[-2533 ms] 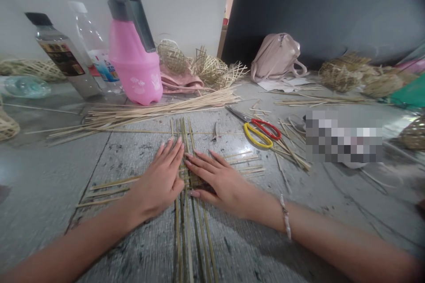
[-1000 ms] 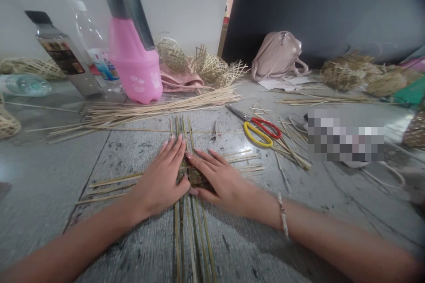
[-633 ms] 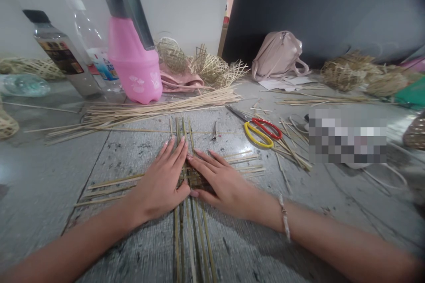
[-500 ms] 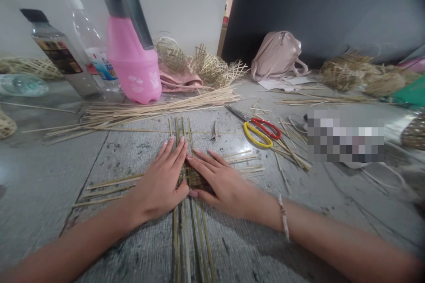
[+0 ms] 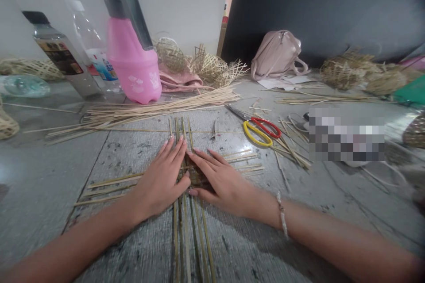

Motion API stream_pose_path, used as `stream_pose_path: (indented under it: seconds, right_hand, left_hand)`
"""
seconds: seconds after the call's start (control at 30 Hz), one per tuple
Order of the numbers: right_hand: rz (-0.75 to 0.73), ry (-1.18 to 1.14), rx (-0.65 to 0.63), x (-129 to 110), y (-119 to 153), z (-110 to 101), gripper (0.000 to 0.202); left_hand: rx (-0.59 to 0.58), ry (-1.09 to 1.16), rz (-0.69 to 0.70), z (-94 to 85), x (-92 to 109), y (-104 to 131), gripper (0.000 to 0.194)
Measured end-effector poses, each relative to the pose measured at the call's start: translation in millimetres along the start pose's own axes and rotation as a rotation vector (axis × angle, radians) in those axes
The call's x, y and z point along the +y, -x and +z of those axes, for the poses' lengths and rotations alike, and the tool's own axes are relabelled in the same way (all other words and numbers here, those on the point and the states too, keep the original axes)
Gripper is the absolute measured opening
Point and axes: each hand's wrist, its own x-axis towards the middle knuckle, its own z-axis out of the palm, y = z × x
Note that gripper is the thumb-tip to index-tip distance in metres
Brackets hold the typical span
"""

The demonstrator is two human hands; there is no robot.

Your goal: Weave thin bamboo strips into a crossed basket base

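Several thin bamboo strips (image 5: 195, 239) run lengthwise and cross others (image 5: 114, 181) lying sideways, forming a woven patch mostly covered by the hands. My left hand (image 5: 162, 181) lies flat on the left part of the crossing, fingers extended forward, thumb pointing right. From the right, my right hand (image 5: 222, 181) rests on the patch with its fingers stretched out and spread, a bracelet (image 5: 282, 215) at its wrist. The two hands nearly touch at the fingertips. Beyond them lies a small pointed metal piece (image 5: 213, 130).
Scissors (image 5: 257, 135) with red and yellow handles lie ahead right, beside loose strips. A strip bundle (image 5: 159, 108) spans the floor ahead, before a pink spray bottle (image 5: 134, 62) and plastic bottles (image 5: 58, 53). Farther back are woven pieces (image 5: 212, 68) and a bag (image 5: 277, 55).
My left thumb has lifted slightly and shifted forward and to the right. The right hand and the strips are almost unchanged.
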Motion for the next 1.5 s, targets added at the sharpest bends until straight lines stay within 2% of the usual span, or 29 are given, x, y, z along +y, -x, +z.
stream_pose_path:
  seconds: [0.23,0.5,0.73,1.03,1.23,1.37,1.5]
  right_hand:
    - [0.000,0.014,-0.005,-0.6,0.3,-0.4,0.078]
    - [-0.002,0.027,-0.017,-0.7,0.0,-1.2,0.077]
    - [0.016,0.050,-0.050,-2.7,0.5,-3.7,0.062]
    - [0.054,0.005,-0.064,-8.3,-0.7,-8.4,0.075]
    - [0.064,0.000,-0.074,-9.4,-1.1,-9.9,0.075]
    - [0.060,-0.002,-0.064,-8.7,-0.4,-9.0,0.074]
    - [0.057,-0.007,-0.045,-7.0,0.1,-6.8,0.073]
  left_hand:
    - [0.038,0.010,0.002,3.7,1.1,1.5,0.063]
    - [-0.025,0.005,-0.005,-1.1,3.0,-0.4,0.066]
    - [-0.061,0.070,0.001,-3.5,-2.2,3.7,0.068]
    - [-0.077,0.057,0.027,-6.4,-0.1,3.9,0.079]
    - [-0.035,0.062,0.070,-3.6,-3.9,5.8,0.080]
    - [-0.006,0.067,0.075,-0.3,-6.2,6.0,0.072]
    - [0.023,0.083,0.013,2.0,-5.3,4.2,0.061]
